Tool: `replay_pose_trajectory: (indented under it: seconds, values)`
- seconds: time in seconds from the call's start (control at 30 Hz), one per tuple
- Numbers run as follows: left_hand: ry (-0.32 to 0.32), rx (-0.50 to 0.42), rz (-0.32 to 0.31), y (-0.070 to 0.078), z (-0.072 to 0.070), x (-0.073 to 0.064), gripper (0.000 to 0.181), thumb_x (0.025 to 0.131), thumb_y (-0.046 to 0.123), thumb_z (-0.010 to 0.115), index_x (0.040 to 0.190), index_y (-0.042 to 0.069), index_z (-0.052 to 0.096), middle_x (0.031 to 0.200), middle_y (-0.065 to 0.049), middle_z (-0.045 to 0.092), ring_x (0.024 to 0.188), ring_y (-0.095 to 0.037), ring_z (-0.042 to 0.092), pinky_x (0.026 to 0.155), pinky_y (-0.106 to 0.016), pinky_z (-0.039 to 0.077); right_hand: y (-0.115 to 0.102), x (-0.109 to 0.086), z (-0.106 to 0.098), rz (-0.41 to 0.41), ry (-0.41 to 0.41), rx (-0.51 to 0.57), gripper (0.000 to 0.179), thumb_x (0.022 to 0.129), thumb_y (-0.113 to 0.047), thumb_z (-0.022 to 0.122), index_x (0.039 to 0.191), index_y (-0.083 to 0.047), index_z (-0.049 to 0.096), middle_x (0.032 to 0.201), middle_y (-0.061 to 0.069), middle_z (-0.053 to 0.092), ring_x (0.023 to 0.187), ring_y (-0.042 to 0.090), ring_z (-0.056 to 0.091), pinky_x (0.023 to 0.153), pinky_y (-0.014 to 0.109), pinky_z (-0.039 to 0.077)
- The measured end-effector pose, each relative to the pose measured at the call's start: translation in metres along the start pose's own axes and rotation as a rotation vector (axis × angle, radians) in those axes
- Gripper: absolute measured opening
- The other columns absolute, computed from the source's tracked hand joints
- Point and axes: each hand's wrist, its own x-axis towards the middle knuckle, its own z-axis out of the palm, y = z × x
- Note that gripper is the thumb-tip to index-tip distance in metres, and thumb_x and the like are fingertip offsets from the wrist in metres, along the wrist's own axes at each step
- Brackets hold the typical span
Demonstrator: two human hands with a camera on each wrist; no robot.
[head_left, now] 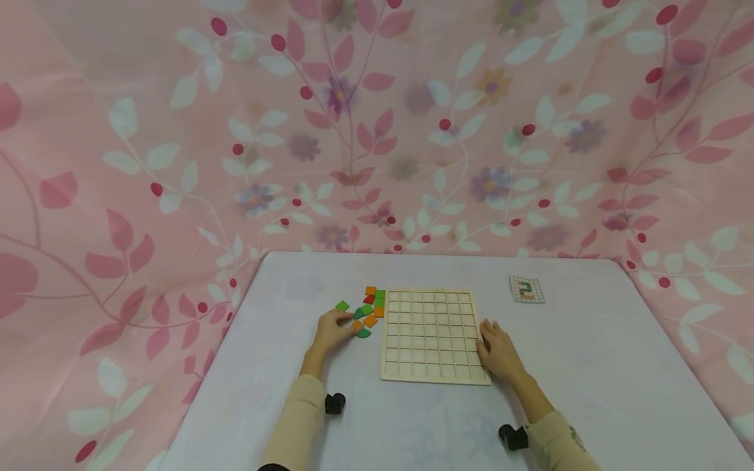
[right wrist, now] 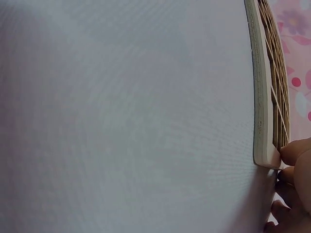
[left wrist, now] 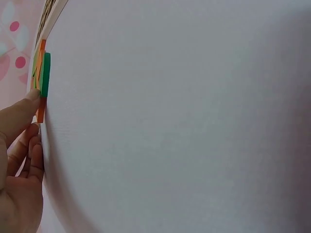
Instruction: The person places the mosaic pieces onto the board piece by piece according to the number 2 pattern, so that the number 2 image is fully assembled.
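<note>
Beside the board's left edge, the left hand reaches in among green, orange and red tiles, thumb and fingertips around an orange one; whether it pinches it, I cannot tell. The right hand rests, fingers extended, against the right edge of the gridded wooden board. Far right on the tabletop lies a patterned card.

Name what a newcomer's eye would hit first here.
Probably the pink floral backdrop, filling the upper part of the head view behind the table. Next, the green, orange and red tiles clustered left of the pale gridded board, with the left grip among them. The right grip touches the board's right side, and a small card lies beyond, to the right.
</note>
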Motion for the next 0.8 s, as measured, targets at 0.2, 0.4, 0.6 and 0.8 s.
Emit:
replay_pose_trajectory:
  seconds: [0.2,0.4,0.6,0.8]
  values:
    - [-0.045,0.043,-0.001,0.001,-0.002,0.005,0.029,0.074,-0.001,0.074,0.102,-0.008,0.069,0.096,-0.018,0.065,0.09,-0.031,0.06,0.08,-0.042,0.05,-0.001,-0.001,0.0,-0.005,0.013,0.013,0.047,0.091,-0.008,0.052,0.128,0.019,0.041,0.138,0.034,0.036,0.13,0.052,0.027,0.103,0.064,0.021]
    - [0.093,0.084,0.026,0.006,0.015,0.009,0.024,0.078,-0.005,0.063,0.101,-0.01,0.068,0.087,-0.019,0.062,0.08,-0.028,0.055,0.074,-0.041,0.048,0.0,-0.001,-0.001,-0.015,0.032,0.013,0.047,0.091,-0.008,0.052,0.128,0.02,0.042,0.137,0.034,0.037,0.129,0.052,0.028,0.102,0.065,0.022]
    - [0.184,0.086,-0.001,0.011,0.029,0.009,0.033,0.077,0.011,0.075,0.099,-0.012,0.067,0.088,-0.019,0.062,0.085,-0.032,0.055,0.079,-0.044,0.046,0.001,-0.001,0.001,-0.016,0.05,0.023,0.047,0.09,-0.007,0.052,0.128,0.019,0.042,0.136,0.034,0.038,0.129,0.052,0.028,0.102,0.065,0.022]
    - [0.249,0.077,-0.076,0.012,0.033,0.012,0.027,0.076,0.01,0.076,0.094,-0.009,0.07,0.087,-0.018,0.062,0.086,-0.032,0.054,0.081,-0.045,0.044,0.001,-0.001,0.004,-0.013,0.046,0.019,0.047,0.09,-0.008,0.053,0.127,0.019,0.043,0.136,0.033,0.038,0.129,0.052,0.029,0.102,0.065,0.023]
